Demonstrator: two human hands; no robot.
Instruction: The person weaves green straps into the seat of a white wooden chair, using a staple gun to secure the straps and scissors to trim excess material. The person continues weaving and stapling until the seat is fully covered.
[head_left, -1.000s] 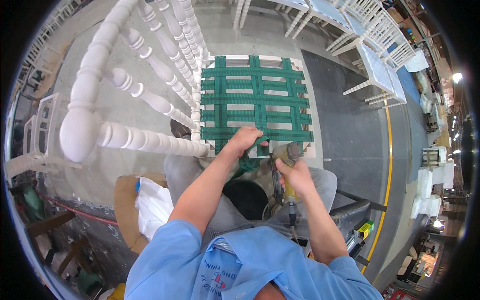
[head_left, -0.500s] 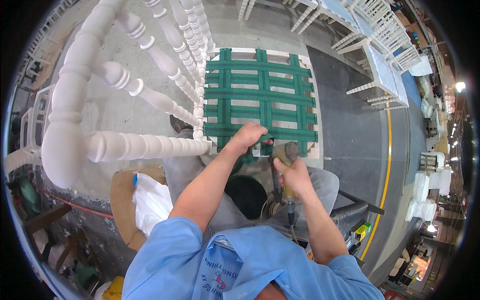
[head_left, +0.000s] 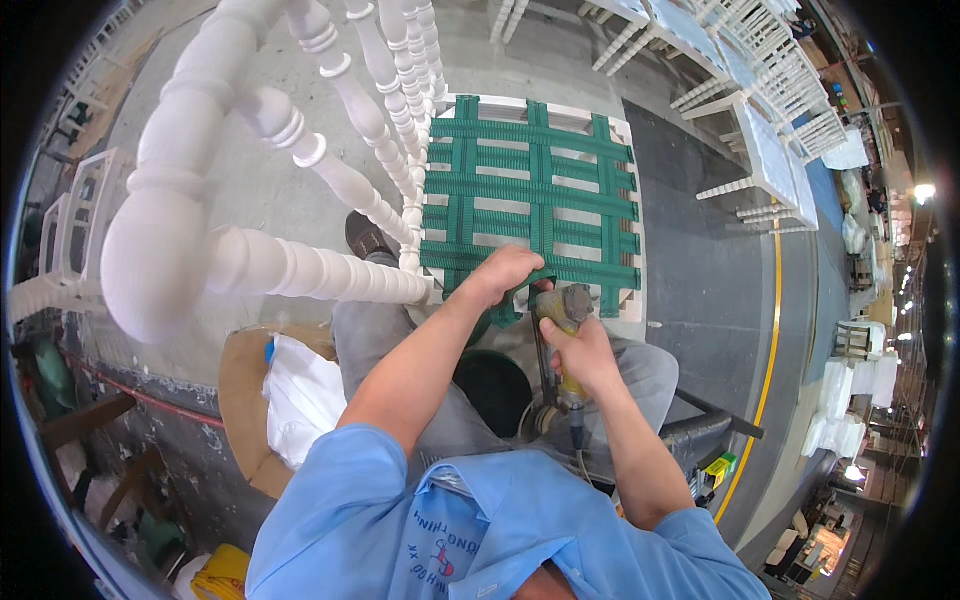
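A white chair frame (head_left: 185, 180) with turned spindles stands before me, its seat laced with crossing green webbing straps (head_left: 541, 185). My left hand (head_left: 508, 274) is closed at the seat's near edge, pinching a strap's loose end (head_left: 508, 308) that hangs below the rail. Just right of it, my right hand (head_left: 583, 355) wraps round the yellowish body of a pneumatic staple gun (head_left: 570, 305), whose head is close to the near rail. An air hose (head_left: 583, 465) runs down from its handle. The gun's nose is hard to make out.
Between my legs sits a dark round bucket (head_left: 492, 390). A cardboard box (head_left: 250, 420) with a white bag (head_left: 303, 400) is at my left. More white chairs (head_left: 765, 150) line the far right, beyond a yellow floor line (head_left: 773, 330). My shoe (head_left: 368, 236) shows beside the chair.
The chair sits slightly farther right in the picture, and more of my shoe shows. Both hands keep their grips at the near rail, with little movement.
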